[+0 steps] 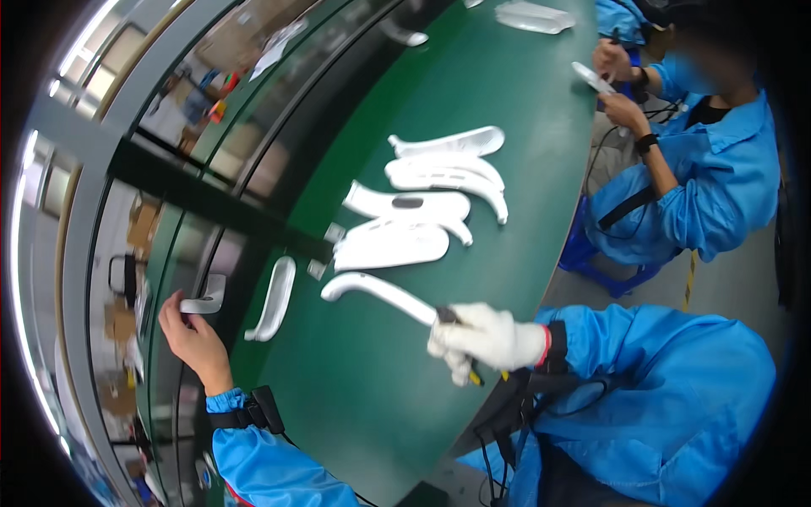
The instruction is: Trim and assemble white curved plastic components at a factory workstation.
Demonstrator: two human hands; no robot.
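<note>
At the left, my bare left hand point(198, 345) has its thumb and fingers closed on the end of a small white plastic part point(208, 296), over the dark strip beside the green table. My right hand point(488, 335), in a white glove with a red cuff edge, is closed round a tool with a yellow-and-black handle point(476, 378); a dark piece shows above the fist. A curved white plastic part point(380, 292) meets the glove at its near end; whether the hand grips it too is hidden. Between my hands, a white trough-shaped part point(272, 300) lies on the table.
Several curved white parts point(405, 204) lie in a group mid-table point(355, 363), with another white part point(534, 17) at the far end. A metal frame with dark rails point(220, 198) borders the left. At the right, a co-worker in blue point(693, 177) sits holding a white part.
</note>
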